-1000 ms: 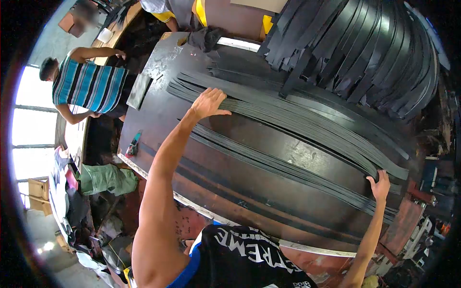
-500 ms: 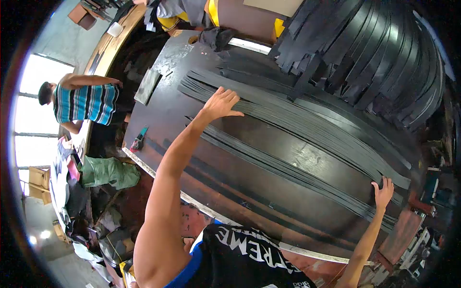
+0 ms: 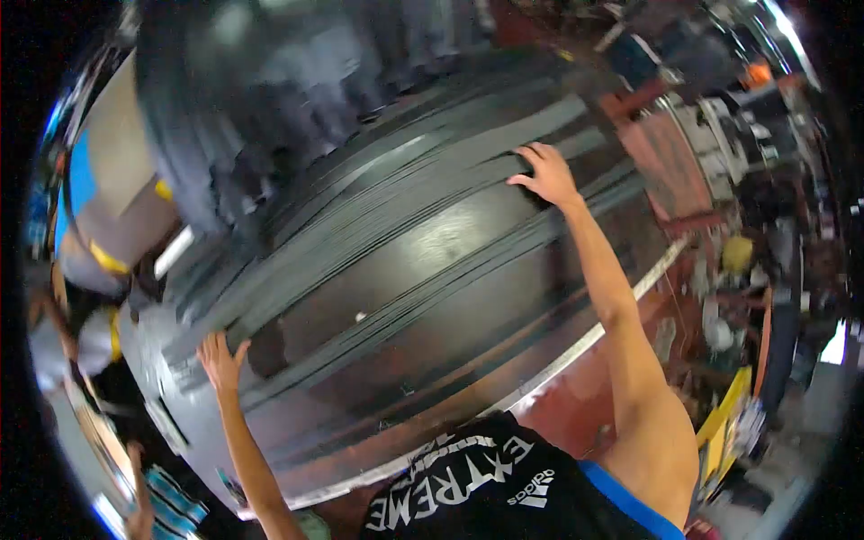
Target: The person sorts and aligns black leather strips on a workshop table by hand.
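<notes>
Long dark grey flat strips (image 3: 387, 211) lie side by side in a bundle across a dark table. At the bundle's left end is my left hand (image 3: 221, 362), thumb apart from the fingers and fingertips at the strips. Toward the other end, my right hand (image 3: 547, 175) has its fingers spread and slightly bent at the strips' near edge. Whether the right fingertips touch the strips is blurred. A narrower bundle of similar strips (image 3: 432, 292) runs closer to my body. Neither hand visibly grips anything.
A large heap of hanging black strips (image 3: 297, 81) stands on the far side. A reddish-brown board (image 3: 668, 166) and machine parts are beyond the right end. The table's pale edge (image 3: 567, 355) runs near my body. A person in a striped shirt (image 3: 171, 504) is at lower left.
The view has swung to the right and blurred. My left hand now appears lower left and my right hand higher, both still by the wide bundle's ends.
</notes>
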Demonstrator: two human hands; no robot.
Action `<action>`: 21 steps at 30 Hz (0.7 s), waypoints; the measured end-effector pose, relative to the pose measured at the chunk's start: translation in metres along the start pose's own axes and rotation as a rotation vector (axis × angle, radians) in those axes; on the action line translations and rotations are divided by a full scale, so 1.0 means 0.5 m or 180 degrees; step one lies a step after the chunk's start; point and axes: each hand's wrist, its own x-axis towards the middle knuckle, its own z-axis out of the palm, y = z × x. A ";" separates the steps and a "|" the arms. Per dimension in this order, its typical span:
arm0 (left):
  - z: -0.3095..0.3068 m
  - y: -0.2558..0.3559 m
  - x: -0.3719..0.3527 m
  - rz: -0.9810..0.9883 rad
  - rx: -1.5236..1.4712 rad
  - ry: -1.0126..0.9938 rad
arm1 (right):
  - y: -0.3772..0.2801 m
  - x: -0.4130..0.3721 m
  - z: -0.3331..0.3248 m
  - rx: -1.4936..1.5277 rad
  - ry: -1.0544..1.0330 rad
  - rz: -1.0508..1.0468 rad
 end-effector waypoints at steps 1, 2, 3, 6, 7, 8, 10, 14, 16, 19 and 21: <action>-0.007 0.008 0.007 -0.0010 -0.0065 -0.0049 | 0.005 -0.008 -0.006 -0.0007 0.0000 0.0195; -0.019 0.013 0.014 -0.0052 -0.0101 -0.0113 | 0.028 -0.021 -0.013 -0.0020 0.0065 0.0302; -0.026 0.014 0.019 0.0035 -0.0072 -0.0074 | 0.050 -0.027 -0.014 -0.0010 0.0125 0.0291; -0.037 0.024 0.014 0.0033 0.0056 0.0010 | 0.092 -0.062 -0.026 0.0046 0.0270 0.0304; -0.045 0.026 0.016 -0.0045 0.0085 -0.0192 | 0.108 -0.065 -0.022 -0.0131 0.0292 0.0281; -0.048 0.030 0.018 -0.0138 0.0121 -0.0377 | 0.121 -0.064 -0.017 -0.0309 0.0328 0.0250; -0.033 0.026 0.014 0.0008 0.0194 -0.0237 | 0.132 -0.049 -0.011 -0.0421 0.0391 0.0263; -0.044 0.034 0.019 0.0045 0.0338 -0.0268 | 0.150 -0.018 -0.009 -0.0351 0.0110 0.0383; -0.038 0.039 0.014 0.0001 0.0489 -0.0281 | 0.153 -0.025 -0.008 -0.0110 0.0386 0.0515; -0.025 0.039 0.013 -0.0086 0.0630 -0.0290 | 0.159 -0.029 0.003 -0.0212 0.0675 0.0910; -0.032 0.044 0.014 -0.0124 0.0637 -0.0250 | 0.172 -0.032 0.009 -0.0144 0.0781 0.0991</action>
